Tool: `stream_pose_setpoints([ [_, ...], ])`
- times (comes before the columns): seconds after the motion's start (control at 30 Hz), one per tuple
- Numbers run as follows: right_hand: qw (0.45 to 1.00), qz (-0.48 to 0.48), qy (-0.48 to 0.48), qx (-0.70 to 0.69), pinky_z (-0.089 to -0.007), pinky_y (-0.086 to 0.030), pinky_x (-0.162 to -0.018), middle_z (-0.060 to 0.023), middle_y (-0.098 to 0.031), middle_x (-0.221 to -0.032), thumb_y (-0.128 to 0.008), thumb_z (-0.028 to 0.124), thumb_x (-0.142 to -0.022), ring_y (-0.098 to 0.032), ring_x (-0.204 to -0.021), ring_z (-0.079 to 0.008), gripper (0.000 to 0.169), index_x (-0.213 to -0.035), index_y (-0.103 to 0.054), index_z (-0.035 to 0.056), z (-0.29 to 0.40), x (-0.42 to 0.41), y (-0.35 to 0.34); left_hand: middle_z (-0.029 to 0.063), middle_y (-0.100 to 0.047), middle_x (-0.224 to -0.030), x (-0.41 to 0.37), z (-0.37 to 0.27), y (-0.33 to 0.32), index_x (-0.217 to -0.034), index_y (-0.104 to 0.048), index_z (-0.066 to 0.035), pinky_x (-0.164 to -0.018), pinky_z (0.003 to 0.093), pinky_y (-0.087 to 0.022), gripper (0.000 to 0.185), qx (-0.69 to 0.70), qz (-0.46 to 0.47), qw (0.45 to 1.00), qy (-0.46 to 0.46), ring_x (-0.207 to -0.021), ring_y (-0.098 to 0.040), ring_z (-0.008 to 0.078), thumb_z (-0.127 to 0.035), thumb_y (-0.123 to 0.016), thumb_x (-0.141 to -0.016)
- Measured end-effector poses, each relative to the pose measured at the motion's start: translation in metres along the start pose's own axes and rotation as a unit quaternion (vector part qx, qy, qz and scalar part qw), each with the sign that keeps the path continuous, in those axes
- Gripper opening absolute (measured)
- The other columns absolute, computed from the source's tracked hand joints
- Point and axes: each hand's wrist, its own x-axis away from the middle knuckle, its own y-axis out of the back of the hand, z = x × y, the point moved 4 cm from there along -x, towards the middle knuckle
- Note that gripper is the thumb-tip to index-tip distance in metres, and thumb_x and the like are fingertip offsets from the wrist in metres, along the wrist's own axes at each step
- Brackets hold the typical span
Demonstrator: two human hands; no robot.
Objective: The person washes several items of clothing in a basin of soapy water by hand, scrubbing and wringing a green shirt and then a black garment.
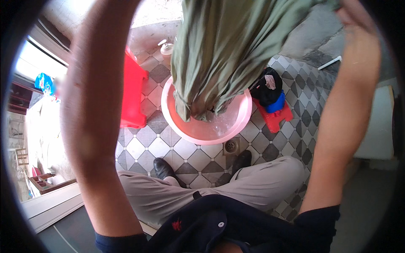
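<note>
A wet olive-green garment (221,53) hangs in folds above a pink plastic basin (207,139) on the tiled floor. Its lower end dips inside the basin's rim, over water. My right hand (354,14) is raised at the top right, at the upper corner of the cloth, gripping it. My left arm reaches up on the left, and the left hand is out of view past the top edge. What the left hand does is hidden.
A red plastic stool (133,91) stands left of the basin, near a white pump bottle (166,49). On the right, dark clothes (269,85) and a blue item (275,102) rest on a small red stool (275,121). A floor drain (231,146) lies by my shoes.
</note>
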Motion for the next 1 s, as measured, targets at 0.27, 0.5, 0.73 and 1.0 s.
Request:
stream_pose_setpoints([
  [0.27,0.914,0.090,-0.327,-0.225,-0.0317,-0.055,-0.079,-0.0081,-0.068,-0.100,-0.071,-0.007,-0.078,-0.066,-0.092,-0.0163,0.047,-0.123,-0.060,-0.0041,-0.238,0.138,-0.178,0.0167,-0.068,-0.078,0.163,0.181,-0.107,-0.083,-0.067,-0.001,-0.070,0.0416,-0.053,0.020,-0.059,0.171,0.972,0.148,-0.073,-0.067,0.0311,-0.017,-0.077,-0.076],
  [0.5,0.858,0.145,-0.490,-0.048,-0.0405,-0.054,-0.086,-0.0198,-0.072,-0.093,-0.078,0.023,-0.067,-0.069,-0.095,-0.0349,0.033,-0.096,-0.071,0.0066,-0.338,0.312,-0.306,0.0182,-0.044,-0.144,0.340,0.286,-0.192,-0.101,-0.057,-0.007,-0.104,0.0600,-0.039,0.043,-0.178,0.287,0.921,0.196,-0.133,-0.039,0.0433,-0.010,-0.080,-0.065],
  [0.73,0.849,0.228,-0.427,0.211,-0.0520,-0.048,-0.097,-0.0268,-0.055,-0.129,-0.076,0.024,-0.078,-0.052,-0.120,-0.0436,0.044,-0.116,-0.060,0.0075,-0.309,0.343,-0.364,0.0176,-0.028,-0.160,0.402,0.321,-0.230,-0.129,-0.056,-0.009,-0.116,0.0680,-0.022,0.051,-0.293,0.378,0.835,0.272,-0.147,-0.022,0.0467,-0.030,-0.065,-0.083],
  [1.0,0.737,0.308,-0.573,0.183,-0.0507,-0.049,-0.095,-0.0241,-0.062,-0.122,-0.068,0.025,-0.083,-0.058,-0.115,-0.0416,0.036,-0.112,-0.065,0.0044,-0.347,0.398,-0.417,0.0208,-0.035,-0.155,0.416,0.355,-0.239,-0.134,-0.056,-0.006,-0.118,0.0594,-0.022,0.054,-0.283,0.312,0.865,0.273,-0.142,-0.031,0.0437,-0.029,-0.062,-0.086],
])
